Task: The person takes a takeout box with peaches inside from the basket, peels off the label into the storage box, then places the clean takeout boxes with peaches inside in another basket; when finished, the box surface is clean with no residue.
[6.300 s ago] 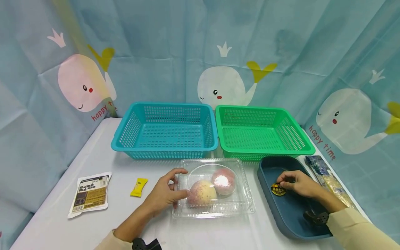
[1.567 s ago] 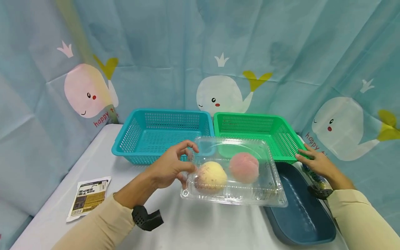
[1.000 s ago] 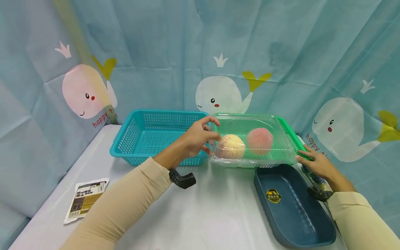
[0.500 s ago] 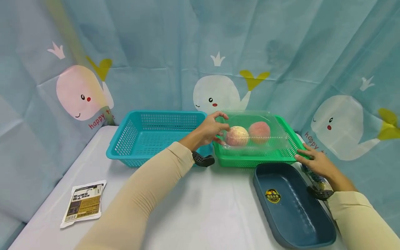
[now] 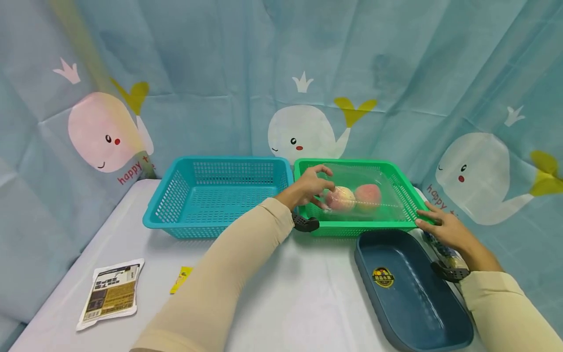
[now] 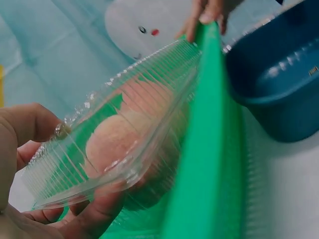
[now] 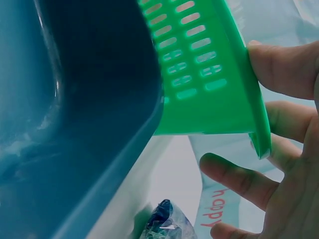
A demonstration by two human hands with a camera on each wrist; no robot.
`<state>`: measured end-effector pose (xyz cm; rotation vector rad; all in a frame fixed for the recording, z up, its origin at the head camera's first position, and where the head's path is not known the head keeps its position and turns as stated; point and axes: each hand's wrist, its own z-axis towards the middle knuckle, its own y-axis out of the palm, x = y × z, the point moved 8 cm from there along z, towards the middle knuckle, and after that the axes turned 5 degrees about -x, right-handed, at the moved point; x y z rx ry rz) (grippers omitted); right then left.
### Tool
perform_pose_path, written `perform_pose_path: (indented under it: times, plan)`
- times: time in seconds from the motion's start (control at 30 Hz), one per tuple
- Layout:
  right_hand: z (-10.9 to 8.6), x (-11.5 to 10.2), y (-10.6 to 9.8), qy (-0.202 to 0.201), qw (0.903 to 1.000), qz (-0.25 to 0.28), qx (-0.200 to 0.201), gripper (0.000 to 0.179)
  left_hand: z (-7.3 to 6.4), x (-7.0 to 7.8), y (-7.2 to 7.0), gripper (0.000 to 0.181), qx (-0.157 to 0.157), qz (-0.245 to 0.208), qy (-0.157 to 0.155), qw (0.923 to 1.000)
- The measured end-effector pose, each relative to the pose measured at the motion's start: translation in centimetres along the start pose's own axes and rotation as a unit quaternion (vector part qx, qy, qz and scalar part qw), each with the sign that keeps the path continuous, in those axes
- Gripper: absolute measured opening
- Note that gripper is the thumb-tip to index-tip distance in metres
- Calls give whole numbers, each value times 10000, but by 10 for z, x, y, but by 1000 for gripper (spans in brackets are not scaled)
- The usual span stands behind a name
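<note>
My left hand [image 5: 312, 186] grips the left end of a clear plastic clamshell box [image 6: 107, 181], thumb and fingers on opposite sides of its edge. Two peaches lie inside: a yellowish-pink one [image 5: 340, 199] nearer the hand and a pinker one [image 5: 368, 195] to its right. Box and peaches are within the green basket [image 5: 352, 225], the box tilted in the left wrist view. At the basket's right front corner my right hand [image 5: 448, 231] touches the rim. In the right wrist view its fingers are fairly straight and spread, the thumb [image 7: 284, 69] against the rim.
A blue basket [image 5: 215, 229] stands left of the green one. In front of the green basket is a dark blue tub [image 5: 413, 293] with a round black-and-gold label [image 5: 383, 277]. A printed pouch [image 5: 112, 293] and a yellow packet [image 5: 181, 279] lie left. A wrapped package [image 5: 448, 252] lies right.
My left hand has lifted the clamshell box with the peaches from the table and carried it back and right, down into the green basket. My right hand has moved from the tub to the basket's rim.
</note>
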<state>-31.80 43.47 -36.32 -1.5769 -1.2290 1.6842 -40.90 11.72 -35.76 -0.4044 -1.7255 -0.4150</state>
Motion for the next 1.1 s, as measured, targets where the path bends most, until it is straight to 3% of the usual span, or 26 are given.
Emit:
perform_pose_path:
  times: [0.23, 0.43, 0.5, 0.63, 0.83, 1.1]
  plan:
    - [0, 1, 1, 89, 9999, -51, -57, 60, 8, -18, 15, 50, 313, 318, -131, 9989]
    - [0, 0, 2, 123, 9999, -60, -80, 62, 4, -21, 21, 65, 779, 506, -152, 9956]
    - [-1, 0, 1, 121, 9999, -50, -85, 61, 4, -20, 24, 67, 722, 404, -95, 9965]
    - [-4, 1, -1, 163, 9998, -44, -114, 62, 6, -18, 31, 66, 279, 197, -65, 9994]
    - [-5, 0, -3, 275, 9996, 44, 20, 65, 7, -8, 30, 77, -75, 500, -379, 9980]
    - [-8, -10, -17, 122, 9963, 85, 843, 67, -20, 27, 9, 74, -38, 895, -258, 9956]
